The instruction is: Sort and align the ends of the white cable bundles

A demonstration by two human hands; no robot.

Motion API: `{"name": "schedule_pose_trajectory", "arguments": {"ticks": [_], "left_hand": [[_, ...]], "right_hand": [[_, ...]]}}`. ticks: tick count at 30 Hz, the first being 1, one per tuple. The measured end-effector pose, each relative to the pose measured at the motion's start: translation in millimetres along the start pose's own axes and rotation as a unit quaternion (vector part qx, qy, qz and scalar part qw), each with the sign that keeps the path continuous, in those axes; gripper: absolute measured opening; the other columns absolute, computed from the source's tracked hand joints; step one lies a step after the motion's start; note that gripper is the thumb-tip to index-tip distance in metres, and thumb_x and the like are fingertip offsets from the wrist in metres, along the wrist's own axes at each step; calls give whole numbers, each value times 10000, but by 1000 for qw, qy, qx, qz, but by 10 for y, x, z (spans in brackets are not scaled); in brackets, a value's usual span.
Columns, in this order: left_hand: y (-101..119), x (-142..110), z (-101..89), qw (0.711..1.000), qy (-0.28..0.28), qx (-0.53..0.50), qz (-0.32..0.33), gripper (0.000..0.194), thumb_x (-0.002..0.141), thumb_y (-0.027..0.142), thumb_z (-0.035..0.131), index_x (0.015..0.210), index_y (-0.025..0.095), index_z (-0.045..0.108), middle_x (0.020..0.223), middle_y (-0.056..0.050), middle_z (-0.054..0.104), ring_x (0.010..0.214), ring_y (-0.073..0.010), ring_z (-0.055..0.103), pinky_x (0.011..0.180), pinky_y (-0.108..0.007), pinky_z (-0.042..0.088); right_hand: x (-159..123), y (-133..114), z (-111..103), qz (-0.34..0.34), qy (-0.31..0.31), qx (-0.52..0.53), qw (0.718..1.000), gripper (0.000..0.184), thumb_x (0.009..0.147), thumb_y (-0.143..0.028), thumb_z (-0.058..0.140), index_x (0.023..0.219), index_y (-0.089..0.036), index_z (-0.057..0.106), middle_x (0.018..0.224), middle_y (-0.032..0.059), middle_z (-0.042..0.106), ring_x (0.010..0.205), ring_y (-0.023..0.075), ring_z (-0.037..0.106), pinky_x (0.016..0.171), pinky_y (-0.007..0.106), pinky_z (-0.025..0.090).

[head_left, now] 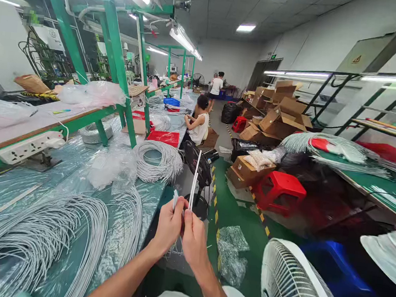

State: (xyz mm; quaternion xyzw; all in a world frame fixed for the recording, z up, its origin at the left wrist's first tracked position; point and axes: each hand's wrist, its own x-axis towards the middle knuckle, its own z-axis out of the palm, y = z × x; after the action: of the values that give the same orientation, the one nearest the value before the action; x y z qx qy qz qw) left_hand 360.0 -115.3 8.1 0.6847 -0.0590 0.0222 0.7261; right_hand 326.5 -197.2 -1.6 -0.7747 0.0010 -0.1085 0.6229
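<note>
My left hand (168, 225) and my right hand (193, 236) are held together in front of me, both pinched on a thin white cable (195, 179). The cable's folded strands stand straight up from my fingers, and a short white end (175, 198) sticks up above my left thumb. Both hands hover beyond the bench edge, over the green floor. A large bundle of white cables (35, 239) lies on the bench at my lower left, and another coil (157, 161) rests farther along it.
A white fan (296, 293) stands at the lower right beside a blue bin (334, 269). A black fan (196, 165) sits just beyond my hands. A seated person (198, 122) works at the bench ahead. Red stools (279, 189) and cardboard boxes (280, 117) crowd the aisle.
</note>
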Motion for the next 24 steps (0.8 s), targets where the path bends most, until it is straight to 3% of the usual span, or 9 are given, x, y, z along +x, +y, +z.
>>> {"name": "schedule_pose_trajectory", "arguments": {"ticks": [5,8,11,14,16,19,24], "left_hand": [[29,128,-37,988,132,-62,44,620,851,730,494,580,198,325,531,55,273,474,-73,259,452,-223,223],[133,256,-73,984,92,-140,55,611,856,690,536,570,197,315,550,50,293,476,-69,315,465,-211,281],[229,380,-82,979,23,-205,0,601,794,695,625,600,197,350,551,57,326,441,-58,320,425,-194,276],[297,499,-71,969,-12,-236,-72,601,671,701,745,670,193,424,528,106,223,406,-28,157,383,-171,127],[331,575,-64,969,-21,-230,-92,602,632,709,766,757,174,522,523,121,193,409,-23,123,384,-166,99],[360,663,-65,974,-9,-211,-84,635,631,713,762,851,138,607,522,126,175,415,-23,114,385,-166,96],[288,644,-66,986,-3,-158,-46,604,649,688,761,806,117,639,489,114,216,404,-27,163,395,-182,118]], "right_hand": [[68,91,-172,-10,7,21,1000,587,980,-627,315,772,-164,612,753,78,614,736,187,565,703,290,429],[84,179,-260,41,-49,129,990,589,902,-725,409,677,-184,477,578,-19,376,525,114,358,494,241,288],[47,249,-268,87,-119,201,969,620,831,-785,476,663,-196,382,590,-68,192,491,77,152,450,235,124],[-28,294,-229,87,-143,186,968,613,856,-769,458,675,-188,383,608,-58,234,509,75,176,454,236,142],[-81,314,-206,84,-159,175,968,609,874,-761,435,682,-185,387,610,-53,251,516,76,196,458,237,154],[-142,324,-190,86,-188,169,964,604,888,-746,432,684,-179,402,601,-54,249,516,74,201,461,239,153],[-129,261,-174,133,-208,253,935,646,796,-814,501,699,-180,426,552,-78,237,465,51,141,439,234,95]]}}
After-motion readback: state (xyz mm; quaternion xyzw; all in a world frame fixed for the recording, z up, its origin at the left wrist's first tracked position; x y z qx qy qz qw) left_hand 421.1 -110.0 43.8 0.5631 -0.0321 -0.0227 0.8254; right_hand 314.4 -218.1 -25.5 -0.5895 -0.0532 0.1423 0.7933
